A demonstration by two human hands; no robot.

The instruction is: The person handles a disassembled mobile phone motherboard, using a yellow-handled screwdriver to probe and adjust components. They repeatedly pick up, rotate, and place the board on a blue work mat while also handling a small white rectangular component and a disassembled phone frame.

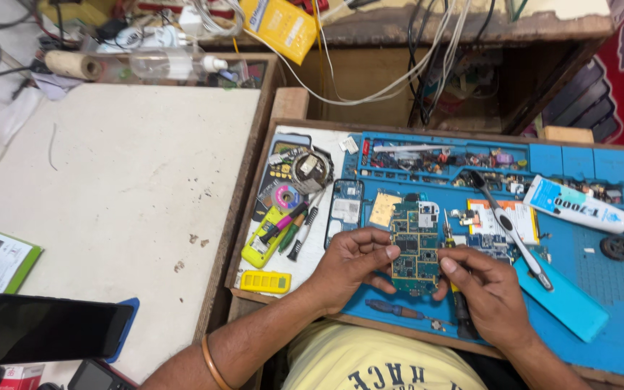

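My left hand [348, 263] and my right hand [489, 292] together hold a small green circuit board [414, 249] over the blue work mat [601, 278]. The left fingers pinch the board's left edge and the right fingers its right edge. A screwdriver with a yellow and black handle [458, 292] is also gripped in my right hand, its tip pointing up beside the board. A blue phone frame [345, 206] lies just left of the board.
A white glue tube [575, 206], a toothbrush [510, 231], a cyan phone cover [565, 300] and several small parts lie on the mat. Pens and a yellow keypad [265, 282] sit at its left. A dark phone [41, 328] rests on the white board [124, 195].
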